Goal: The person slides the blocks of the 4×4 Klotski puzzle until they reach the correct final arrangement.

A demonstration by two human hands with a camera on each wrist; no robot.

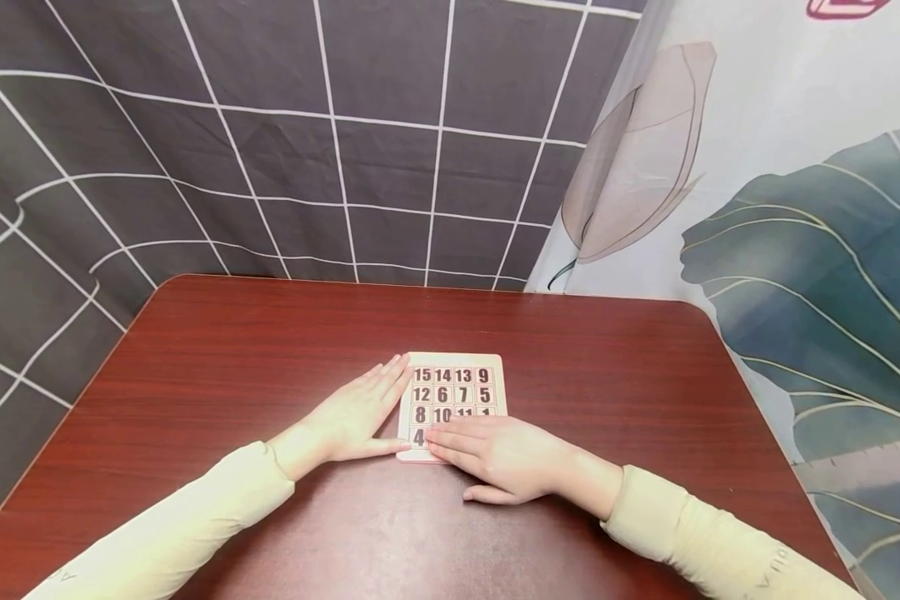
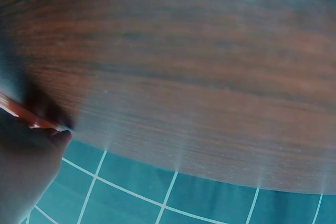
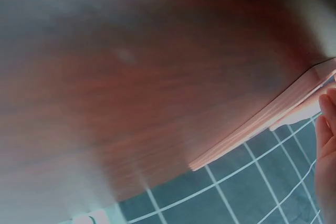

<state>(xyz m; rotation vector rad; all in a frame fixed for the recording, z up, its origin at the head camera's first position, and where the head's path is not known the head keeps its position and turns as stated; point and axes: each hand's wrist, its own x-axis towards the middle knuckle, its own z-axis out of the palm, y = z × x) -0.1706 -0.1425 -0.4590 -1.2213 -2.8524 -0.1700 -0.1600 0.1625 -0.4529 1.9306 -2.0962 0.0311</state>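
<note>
A flat, pale number slide puzzle [image 1: 415, 360] with dark printed numbers lies on the table. Along its left side rests my left hand [image 1: 356, 417], fingers straight, fingertips at the upper left corner and thumb by the lower left one. My right hand [image 1: 506, 458] lies across the lower right part, its straight fingers over the tiles and hiding most of the bottom row. In the right wrist view the puzzle's wooden side [image 3: 257, 121] shows beside the right fingers [image 3: 328, 124]. The left wrist view catches only part of the left hand [image 2: 26, 169] at the lower left.
A reddish-brown wooden table [image 1: 270, 333] with rounded corners bears the puzzle. Behind it hangs a dark cloth with a white grid [image 1: 390, 167]. To the right is a white curtain with large leaf prints [image 1: 832, 250].
</note>
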